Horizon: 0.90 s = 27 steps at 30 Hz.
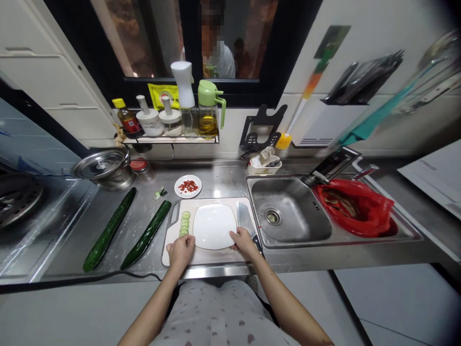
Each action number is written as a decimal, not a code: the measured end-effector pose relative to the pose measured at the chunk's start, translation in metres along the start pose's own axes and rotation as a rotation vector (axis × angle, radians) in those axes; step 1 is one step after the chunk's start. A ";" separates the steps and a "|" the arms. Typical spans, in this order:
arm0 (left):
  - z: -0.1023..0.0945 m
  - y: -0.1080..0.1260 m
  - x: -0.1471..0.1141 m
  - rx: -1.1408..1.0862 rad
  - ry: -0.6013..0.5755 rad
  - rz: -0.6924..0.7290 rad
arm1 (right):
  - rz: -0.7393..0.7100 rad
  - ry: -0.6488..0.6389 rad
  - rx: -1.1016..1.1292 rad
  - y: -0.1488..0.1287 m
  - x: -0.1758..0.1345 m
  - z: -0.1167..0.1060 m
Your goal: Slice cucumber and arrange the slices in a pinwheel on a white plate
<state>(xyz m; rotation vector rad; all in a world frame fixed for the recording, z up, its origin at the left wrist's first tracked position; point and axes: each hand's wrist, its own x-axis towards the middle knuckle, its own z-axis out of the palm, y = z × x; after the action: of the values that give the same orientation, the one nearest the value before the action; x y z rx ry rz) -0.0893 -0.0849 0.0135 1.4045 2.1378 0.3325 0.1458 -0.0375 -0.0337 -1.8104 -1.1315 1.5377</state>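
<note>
A white, rounded-square plate (215, 227) sits over the middle of the light cutting board (212, 258). My right hand (245, 242) grips its lower right edge, thumb on top and fingers underneath. At the lower left edge, my left hand (181, 251) is closed, its thumb side against the rim; its curled fingers are partly hidden. Just above that hand runs a row of overlapping cucumber slices (185, 222). A knife lies along the board's right side, its blade (245, 215) beyond the plate and its dark handle (257, 242) beside my right hand.
Two whole cucumbers (110, 229) (147, 234) lie left of the board. Behind it are a small dish (188, 186) of chopped red pieces and cucumber scraps (160, 193). A sink (291, 211) with a red bag (355, 209) is right; a lidded pot (104, 168) stands back left.
</note>
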 end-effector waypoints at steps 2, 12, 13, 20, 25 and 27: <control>0.001 0.000 0.000 0.018 0.002 -0.001 | 0.011 0.018 -0.079 0.000 0.001 0.001; 0.002 -0.001 -0.002 0.092 0.011 -0.005 | 0.028 0.015 -0.484 -0.021 -0.006 -0.004; 0.002 -0.001 -0.002 0.099 0.011 -0.003 | 0.016 0.010 -0.560 -0.025 -0.007 -0.005; 0.000 0.001 -0.004 0.127 0.008 -0.002 | -0.074 0.079 -0.985 -0.041 -0.016 -0.010; -0.001 -0.001 -0.005 0.116 0.014 0.032 | -0.033 0.042 -1.007 -0.045 -0.018 -0.010; 0.000 -0.002 -0.005 0.107 0.021 0.035 | -0.040 0.034 -1.000 -0.045 -0.018 -0.010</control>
<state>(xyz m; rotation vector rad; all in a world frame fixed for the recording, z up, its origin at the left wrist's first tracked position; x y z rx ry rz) -0.0890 -0.0903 0.0145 1.5054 2.1785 0.2500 0.1433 -0.0271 0.0149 -2.3400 -2.1356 0.9305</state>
